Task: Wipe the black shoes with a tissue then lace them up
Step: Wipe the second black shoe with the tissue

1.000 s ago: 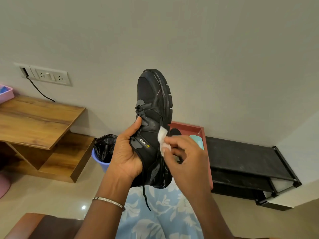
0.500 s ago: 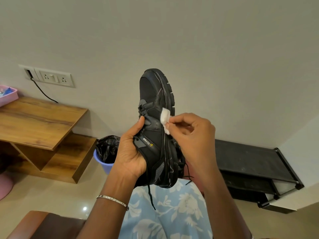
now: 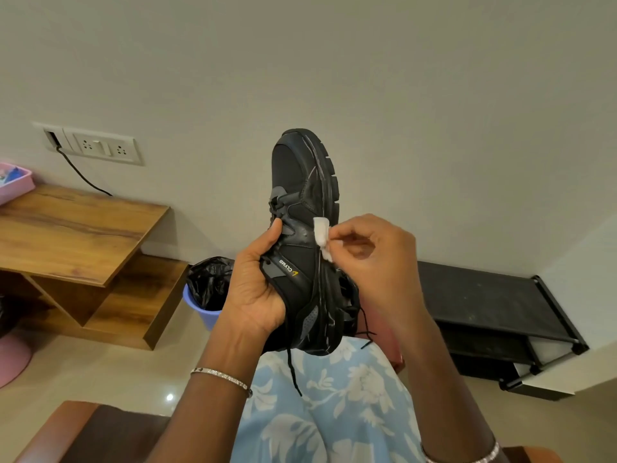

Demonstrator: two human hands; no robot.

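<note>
Left hand (image 3: 257,289) grips the black shoe (image 3: 300,202) round its heel-side upper, thumb up on the lace area, fingers wrapped behind and hidden. Shoe is held upright in the air, toe pointing up, sole facing the person's right, in front of the wall and above the lap. Right hand (image 3: 370,259) pinches a small white tissue (image 3: 321,231) between thumb and fingertips, other fingers curled. Tissue touches the shoe's side right where upper meets sole, about mid-length. Yellow logo and white lettering show on the shoe's side just below the thumb. One loose black lace (image 3: 293,369) hangs from the shoe's lower end over a light-blue floral garment (image 3: 327,396) on the lap. Another dark shape with a thin lace sits behind the shoe by the right wrist; can't tell what it is. Silver bracelet (image 3: 220,375) on the left wrist, another bracelet edge at the right wrist near the bottom of the view. Wooden table (image 3: 76,228) with a lower shelf stands at the left against the wall, pink tray (image 3: 16,182) on its far-left corner. Wall socket plate (image 3: 100,148) above it, black cable (image 3: 83,175) running down from it. Purple bin (image 3: 203,309) lined with a black bag (image 3: 210,279) stands on the floor between the table and the left hand. Low black rack (image 3: 484,295) along the wall at the right.
</note>
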